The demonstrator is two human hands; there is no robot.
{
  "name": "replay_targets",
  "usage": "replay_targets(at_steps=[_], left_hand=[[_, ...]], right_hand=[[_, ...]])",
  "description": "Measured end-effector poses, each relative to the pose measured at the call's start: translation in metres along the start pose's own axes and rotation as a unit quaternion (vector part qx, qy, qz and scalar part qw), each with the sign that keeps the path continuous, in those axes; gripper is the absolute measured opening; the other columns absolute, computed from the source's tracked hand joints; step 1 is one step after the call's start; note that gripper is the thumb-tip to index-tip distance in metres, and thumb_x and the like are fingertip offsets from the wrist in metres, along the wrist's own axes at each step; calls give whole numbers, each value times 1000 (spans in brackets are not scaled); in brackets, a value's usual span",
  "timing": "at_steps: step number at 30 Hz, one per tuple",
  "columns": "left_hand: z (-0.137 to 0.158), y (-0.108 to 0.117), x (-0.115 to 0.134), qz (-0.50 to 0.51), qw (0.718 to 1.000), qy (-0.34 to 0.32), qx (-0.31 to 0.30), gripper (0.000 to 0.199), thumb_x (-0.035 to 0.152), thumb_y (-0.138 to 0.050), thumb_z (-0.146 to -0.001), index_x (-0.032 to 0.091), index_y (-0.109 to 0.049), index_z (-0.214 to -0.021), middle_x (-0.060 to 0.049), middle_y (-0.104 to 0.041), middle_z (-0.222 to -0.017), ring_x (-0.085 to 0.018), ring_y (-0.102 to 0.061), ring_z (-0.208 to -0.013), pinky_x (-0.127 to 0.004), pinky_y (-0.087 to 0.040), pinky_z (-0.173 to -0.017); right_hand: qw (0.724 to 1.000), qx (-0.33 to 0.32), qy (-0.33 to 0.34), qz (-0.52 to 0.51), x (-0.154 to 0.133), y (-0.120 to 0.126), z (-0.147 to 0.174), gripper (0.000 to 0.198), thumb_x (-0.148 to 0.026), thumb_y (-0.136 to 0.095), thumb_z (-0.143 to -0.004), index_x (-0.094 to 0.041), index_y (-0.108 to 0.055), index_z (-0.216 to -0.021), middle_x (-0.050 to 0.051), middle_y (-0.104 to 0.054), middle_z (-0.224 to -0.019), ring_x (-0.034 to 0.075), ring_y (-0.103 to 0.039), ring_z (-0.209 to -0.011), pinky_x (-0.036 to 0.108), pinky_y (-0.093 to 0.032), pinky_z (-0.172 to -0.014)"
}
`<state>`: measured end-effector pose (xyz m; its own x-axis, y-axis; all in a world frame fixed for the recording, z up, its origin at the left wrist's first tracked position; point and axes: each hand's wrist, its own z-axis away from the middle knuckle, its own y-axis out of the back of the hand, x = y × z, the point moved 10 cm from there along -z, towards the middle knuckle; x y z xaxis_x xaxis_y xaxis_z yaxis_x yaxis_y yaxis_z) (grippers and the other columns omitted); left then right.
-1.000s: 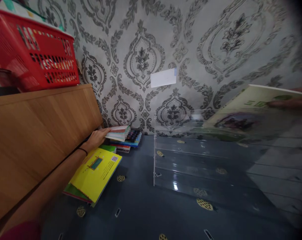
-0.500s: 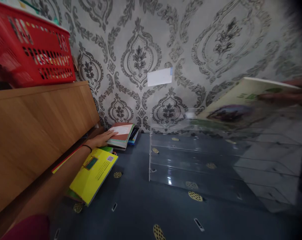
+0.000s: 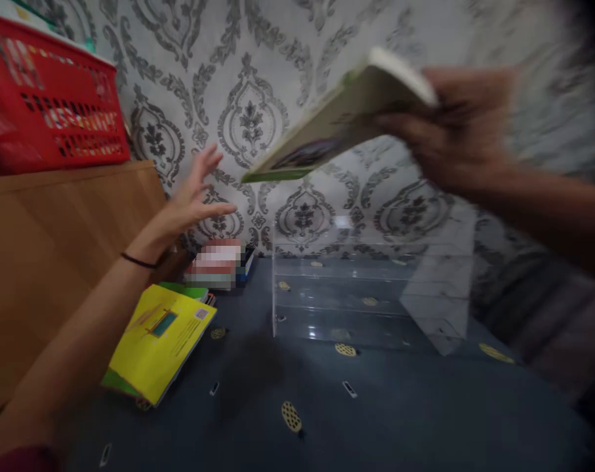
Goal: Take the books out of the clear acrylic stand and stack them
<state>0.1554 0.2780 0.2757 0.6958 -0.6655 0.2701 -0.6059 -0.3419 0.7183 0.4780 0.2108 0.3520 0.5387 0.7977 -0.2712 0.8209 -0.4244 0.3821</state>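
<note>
My right hand [image 3: 439,124] grips a thin, pale book [image 3: 336,124] by its right end and holds it up in the air, tilted, its green lower edge pointing left. My left hand [image 3: 199,190] is raised with its fingers spread and nothing in it, close to the book's left end but apart from it. Below my left hand a stack of books [image 3: 216,262] lies against the wall; its top is blurred. A yellow book [image 3: 164,334] lies nearer, on top of other books. Under the raised book stands a clear acrylic rack [image 3: 356,295] with several tiers.
A red plastic basket [image 3: 56,105] full of things sits on a wooden cabinet [image 3: 65,242] at the left. The dark blue patterned cloth [image 3: 258,432] covers the surface. Patterned wallpaper [image 3: 250,124] rises behind the rack.
My left hand has lifted off the stack of books and opened in the air. The pale book in my right hand has moved left and up, over the rack.
</note>
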Motion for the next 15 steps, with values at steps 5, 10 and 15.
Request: replay_targets(at_steps=[5, 10, 15], left_hand=[[4, 15, 69, 90, 994, -34, -45, 65, 62, -77, -70, 27, -65, -124, 0, -70, -119, -33, -64, -117, -54, -52, -102], [25, 15, 37, 91, 995, -12, 43, 39, 53, -63, -87, 21, -71, -108, -2, -74, -104, -29, -67, -102, -45, -56, -96], [34, 25, -10, -37, 997, 26, 61, 38, 43, -54, -92, 19, -71, -117, -5, -76, -107, -27, -69, -102, -39, -55, -91]], right_hand=[[978, -52, 128, -154, -68, -54, -14, 33, -56, -58, -92, -24, -62, -89, -4, -63, -86, 14, -59, -83, 28, -55, -76], [981, -135, 67, -119, -52, -85, -9, 49, -69, -56, -88, -24, -66, -105, 0, -70, -94, 19, -64, -85, 33, -59, -73], [996, -63, 53, -40, -30, -63, 10, 49, -57, -68, -85, -30, -61, -127, 3, -68, -119, 23, -64, -112, 42, -56, -94]])
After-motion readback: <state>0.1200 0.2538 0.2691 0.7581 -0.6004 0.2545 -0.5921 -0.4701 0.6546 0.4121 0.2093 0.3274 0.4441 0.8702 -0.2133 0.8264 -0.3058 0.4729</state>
